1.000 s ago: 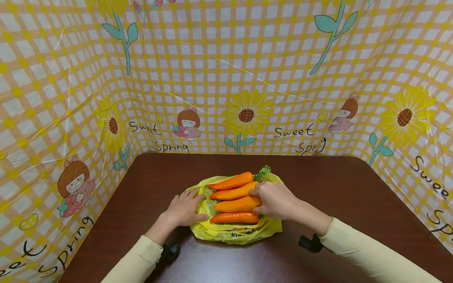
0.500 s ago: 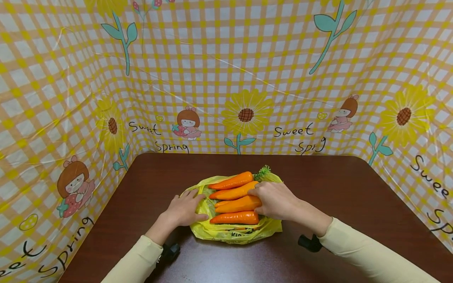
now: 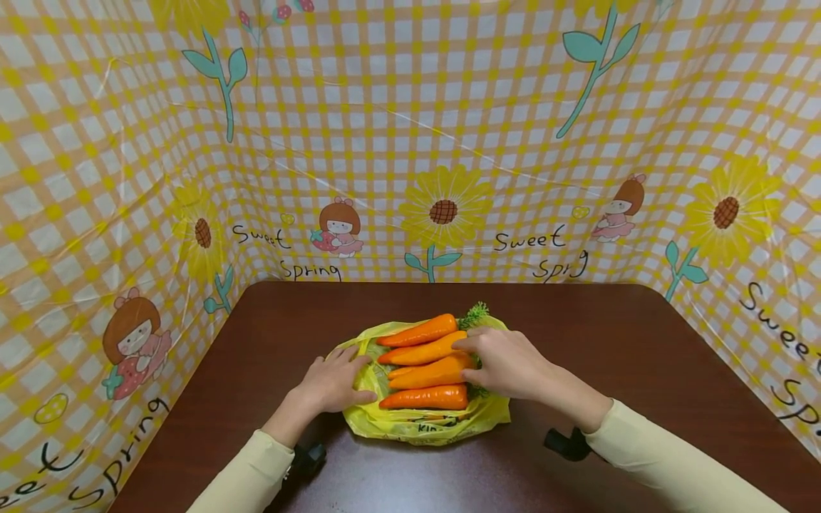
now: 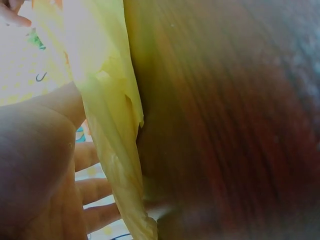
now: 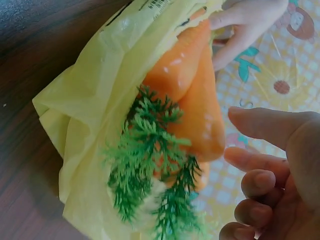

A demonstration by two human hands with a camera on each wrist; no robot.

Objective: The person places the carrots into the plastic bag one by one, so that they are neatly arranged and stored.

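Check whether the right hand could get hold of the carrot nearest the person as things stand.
Probably yes. The right hand hovers at the thick ends of the carrots, fingers loose and holding nothing. The nearest carrot lies uncovered on top of the yellow bag, and the left hand rests on the bag's far side.

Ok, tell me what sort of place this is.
Probably a staged tabletop recording booth: a brown table walled on three sides by a "Sweet Spring" sunflower cloth, with carrots on a yellow bag.

Count: 4 orange carrots (image 3: 423,353); 1 yellow plastic bag (image 3: 417,424); 2 hands, left (image 3: 333,385) and right (image 3: 509,363).
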